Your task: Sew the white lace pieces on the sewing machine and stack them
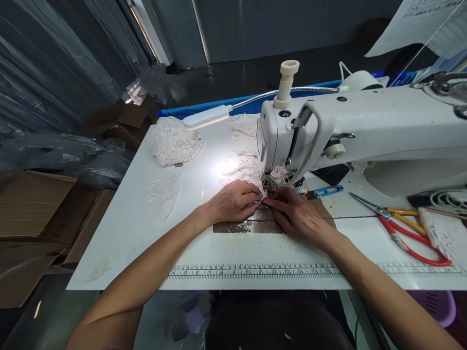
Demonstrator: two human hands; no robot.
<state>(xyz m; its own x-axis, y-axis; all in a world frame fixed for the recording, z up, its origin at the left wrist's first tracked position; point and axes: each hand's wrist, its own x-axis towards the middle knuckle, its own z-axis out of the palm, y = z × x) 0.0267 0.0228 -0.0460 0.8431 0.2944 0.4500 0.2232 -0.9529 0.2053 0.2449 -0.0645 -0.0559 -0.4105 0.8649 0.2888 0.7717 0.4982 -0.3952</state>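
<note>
A white sewing machine (pixel 314 121) stands on the table, its needle area lit by a small lamp. Just in front of the presser foot, my left hand (pixel 239 200) pinches the gathered edge of a white lace piece (pixel 242 167), whose bulk spreads behind it toward the back. On the other side of the foot, my right hand (pixel 295 214) has its fingertips closed on the same edge. Both sets of fingertips nearly meet at the needle. The needle's tip is hidden by the fingers and machine parts.
More lace lies at the left, a pile (pixel 175 141) and a single fan-shaped piece (pixel 163 194). Blue thread snips (pixel 328 191) and red-and-yellow-handled scissors (pixel 412 228) rest to the right. A printed ruler (pixel 255 271) runs along the front edge. Cardboard boxes (pixel 32 209) stand beyond the table's left side.
</note>
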